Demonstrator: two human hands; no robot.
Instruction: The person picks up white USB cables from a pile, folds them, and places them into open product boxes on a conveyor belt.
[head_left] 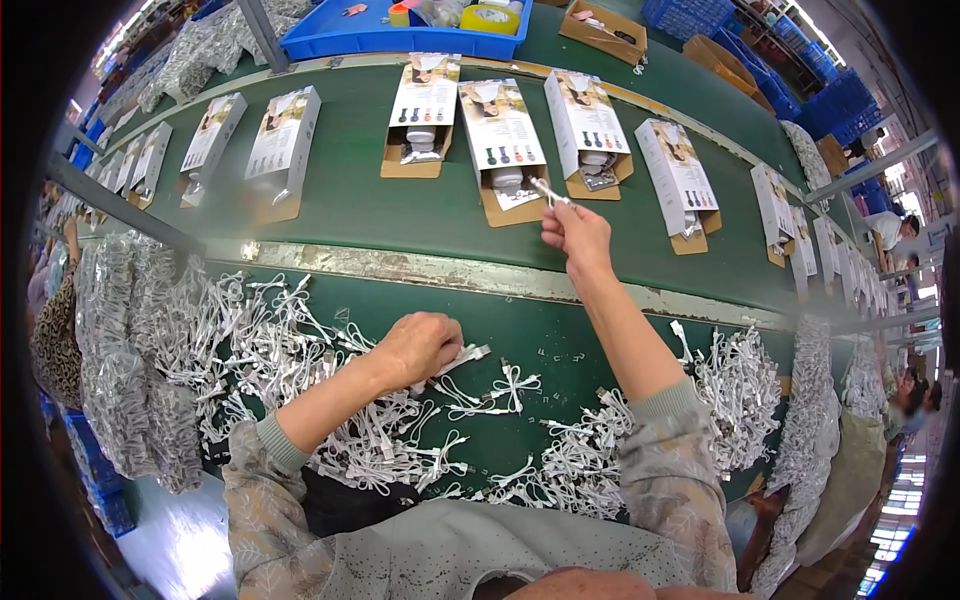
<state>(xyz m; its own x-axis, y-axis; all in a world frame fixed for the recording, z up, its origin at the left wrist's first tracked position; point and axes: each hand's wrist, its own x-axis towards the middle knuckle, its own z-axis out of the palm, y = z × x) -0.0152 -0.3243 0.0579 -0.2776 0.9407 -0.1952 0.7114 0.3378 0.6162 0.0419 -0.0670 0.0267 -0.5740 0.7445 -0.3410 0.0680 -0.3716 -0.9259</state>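
My right hand (582,238) reaches over the green belt, fingers pinched on a small white USB cable (547,192). The cable's end is at the open near end of a white printed box (498,125), whose brown flap hangs out with a white item inside. Lower down, my left hand (425,345) is closed on another white cable (462,358), partly hidden by the fingers. It is above a heap of bundled white cables (375,440) on the green worktop (520,335). A few loose bundles (508,388) lie just to its right.
More open boxes (418,100) stand along the belt (340,190), left and right. A worn metal rail (400,268) separates belt from worktop. Another cable heap (738,400) lies at right. A blue tray (400,42) with tape is at the back. Stacked plastic-wrapped goods (125,350) stand left.
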